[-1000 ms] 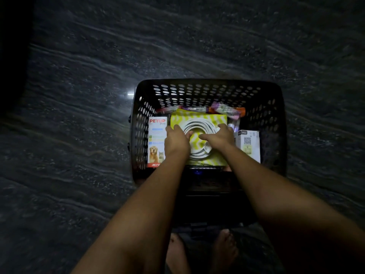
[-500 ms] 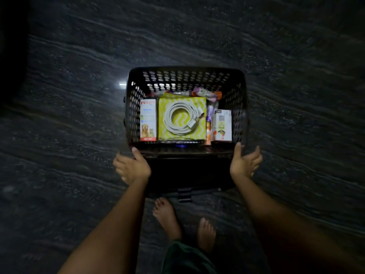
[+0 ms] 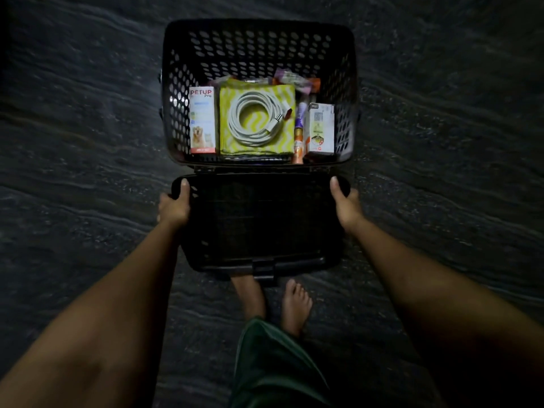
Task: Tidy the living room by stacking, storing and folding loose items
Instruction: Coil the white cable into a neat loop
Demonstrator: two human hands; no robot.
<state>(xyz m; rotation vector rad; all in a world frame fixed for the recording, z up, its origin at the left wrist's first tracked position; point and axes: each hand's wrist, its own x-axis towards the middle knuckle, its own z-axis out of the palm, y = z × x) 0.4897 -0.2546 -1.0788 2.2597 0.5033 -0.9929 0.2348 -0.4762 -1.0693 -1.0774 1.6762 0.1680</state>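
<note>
Black basket (image 3: 179, 92) stands on the floor, packed; its hinged lid (image 3: 259, 222) hangs open at the near edge. Left hand (image 3: 173, 206) and right hand (image 3: 346, 206) clamp the lid's side edges, thumbs on top. Lid appears light, rigid plastic; gripping both sides suits it.

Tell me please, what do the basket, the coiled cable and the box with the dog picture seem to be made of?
Basket: likely rigid black plastic, matte, judging by its moulded walls with rows of oval holes.
Cable: white, smooth, probably a rubbery plastic sheath, since it lies in an even round coil.
Box: apparently printed cardboard with a slight sheen, given its flat faces and sharp edges.
</note>
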